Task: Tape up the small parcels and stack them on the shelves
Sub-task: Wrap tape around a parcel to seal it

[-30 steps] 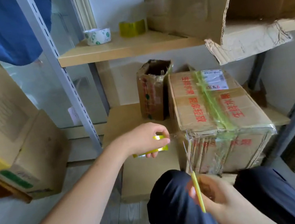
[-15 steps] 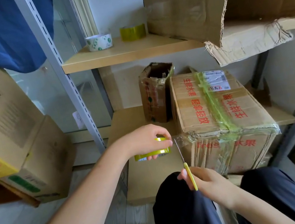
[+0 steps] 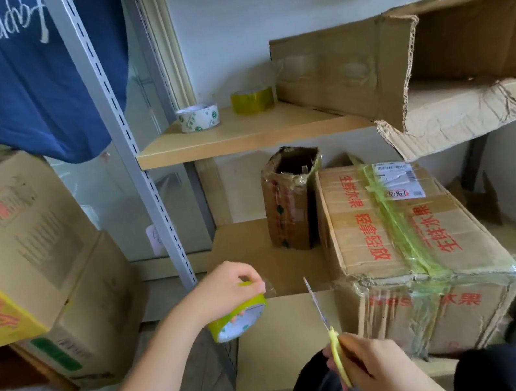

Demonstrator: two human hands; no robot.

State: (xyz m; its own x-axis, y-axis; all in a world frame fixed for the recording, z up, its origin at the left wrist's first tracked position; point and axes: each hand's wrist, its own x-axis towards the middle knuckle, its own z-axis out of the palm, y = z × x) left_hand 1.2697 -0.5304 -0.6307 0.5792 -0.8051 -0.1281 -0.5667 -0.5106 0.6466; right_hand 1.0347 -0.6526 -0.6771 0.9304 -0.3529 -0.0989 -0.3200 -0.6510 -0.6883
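Observation:
A cardboard parcel (image 3: 390,238) with red characters and greenish tape across its top and front lies on the lower shelf (image 3: 247,241). My left hand (image 3: 224,289) grips a yellow-green tape roll (image 3: 239,318) to the parcel's left, a short clear end sticking out at my fingertips. My right hand (image 3: 378,369) holds yellow-handled scissors (image 3: 322,321), blades pointing up between the roll and the parcel's front corner. A small open-topped box (image 3: 291,200) stands upright behind, touching the parcel's left side.
The upper shelf (image 3: 239,133) carries a white tape roll (image 3: 197,118), a yellow tape roll (image 3: 252,100) and a large torn open carton (image 3: 405,61). Stacked cartons (image 3: 27,254) stand at the left. A grey slotted upright (image 3: 125,142) and a hanging blue cloth (image 3: 18,75) are nearby.
The tape between roll and parcel is no longer joined; the roll now sits free in my left hand, tilted. My right hand with the scissors has risen, and the view has lifted.

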